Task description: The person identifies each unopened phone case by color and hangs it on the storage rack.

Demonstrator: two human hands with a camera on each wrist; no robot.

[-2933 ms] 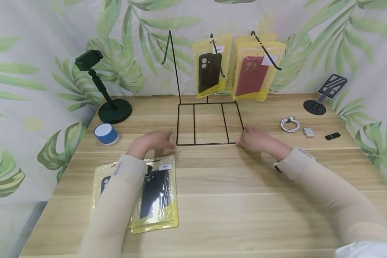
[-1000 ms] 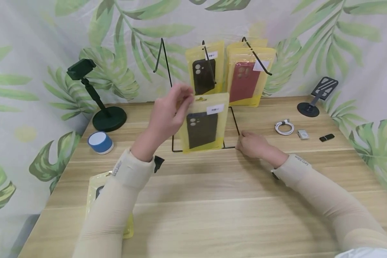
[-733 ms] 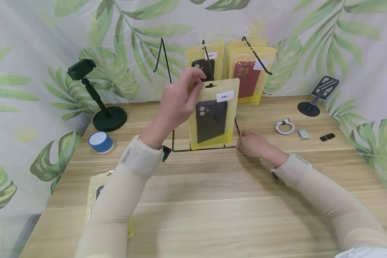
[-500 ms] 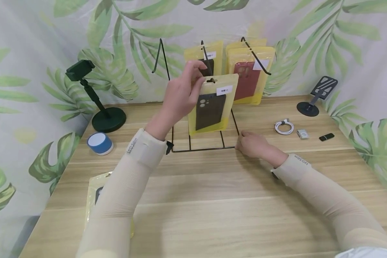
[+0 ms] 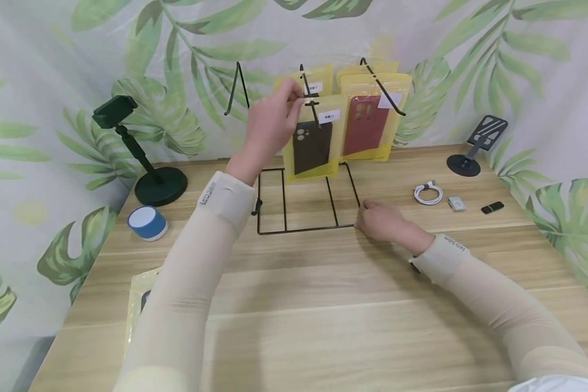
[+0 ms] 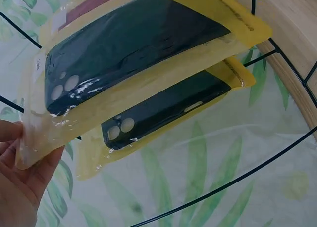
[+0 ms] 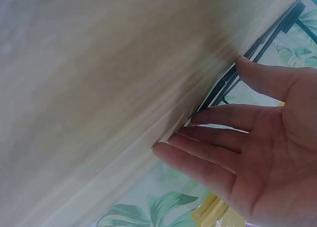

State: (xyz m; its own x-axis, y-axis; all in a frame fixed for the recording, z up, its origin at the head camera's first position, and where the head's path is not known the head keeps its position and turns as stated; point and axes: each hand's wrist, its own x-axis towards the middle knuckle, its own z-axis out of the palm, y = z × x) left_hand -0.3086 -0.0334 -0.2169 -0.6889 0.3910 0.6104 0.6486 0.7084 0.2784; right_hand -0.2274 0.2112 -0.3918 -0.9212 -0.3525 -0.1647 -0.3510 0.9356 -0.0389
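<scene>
Dark case pack almost on the middle hook

Your left hand (image 5: 269, 128) pinches the yellow pack (image 5: 313, 142) at the wire rack (image 5: 304, 228)'s middle hook; your right hand (image 5: 379, 220), fingers straight, steadies the base. Another pack (image 5: 139, 294) waits on the table (image 5: 353, 316).

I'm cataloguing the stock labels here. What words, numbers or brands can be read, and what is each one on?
White sticker on the held black-case bag: print too small to read.
White sticker on the hung black-case bag: too small to read.
White sticker on the red-case bag: nothing legible.
Left sleeve cuff and right sleeve cuff: short brand prints, too blurred to read.
</scene>
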